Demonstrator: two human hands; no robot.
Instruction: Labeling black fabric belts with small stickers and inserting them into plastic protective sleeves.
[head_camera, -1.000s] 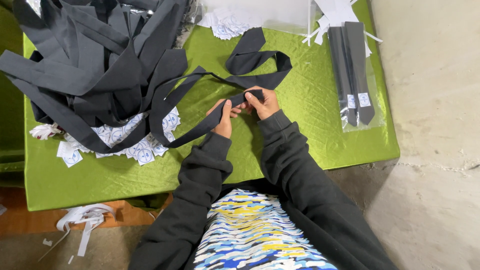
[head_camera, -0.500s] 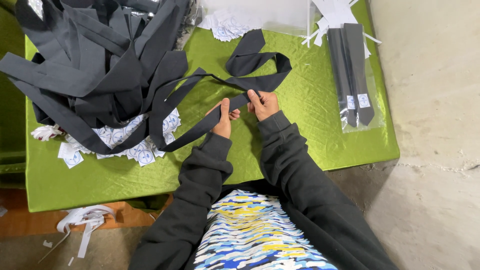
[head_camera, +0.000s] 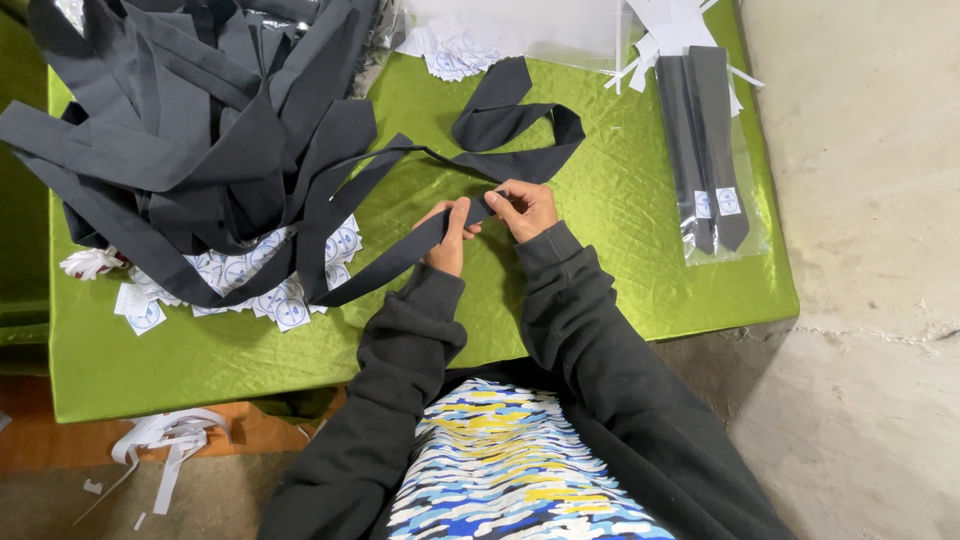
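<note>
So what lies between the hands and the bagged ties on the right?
Only bare green cloth shows in the head view between the hands and the bagged ties.

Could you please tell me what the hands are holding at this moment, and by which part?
Both hands, left hand and right hand, pinch one dark necktie partway along its strip, where it crosses the green tabletop.

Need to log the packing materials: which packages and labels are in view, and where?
Clear plastic sleeve holding two folded dark neckties, table's right side.
Small white square labels, one on each packed tie.
White round-marked paper tags, heaped under the dark tie pile, left.
More white tags, top centre.
</note>
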